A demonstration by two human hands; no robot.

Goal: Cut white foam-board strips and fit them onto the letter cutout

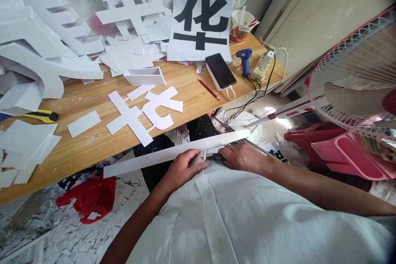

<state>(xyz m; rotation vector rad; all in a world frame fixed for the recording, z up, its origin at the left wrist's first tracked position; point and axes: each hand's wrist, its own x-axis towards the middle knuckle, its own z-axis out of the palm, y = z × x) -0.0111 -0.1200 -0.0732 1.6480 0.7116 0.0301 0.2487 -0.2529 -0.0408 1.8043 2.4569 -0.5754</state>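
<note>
A long white foam-board strip (148, 160) runs across my lap, below the table's front edge. My left hand (183, 168) presses down on the strip near its middle. My right hand (243, 157) grips a dark-handled cutter (215, 157) whose tip meets the strip right beside my left fingers. On the wooden table (93, 140) lies a flat white cut-out character (142, 110), and a printed sheet with a black character (200, 22) leans at the back.
White foam letters pile up at the back left (40, 33). A yellow utility knife (41, 116), a phone (220, 70), red pencil (208, 89), blue glue gun (245, 60) and cup (240, 24) sit on the table. A fan (355, 78) stands right. Scraps litter the floor (77, 222).
</note>
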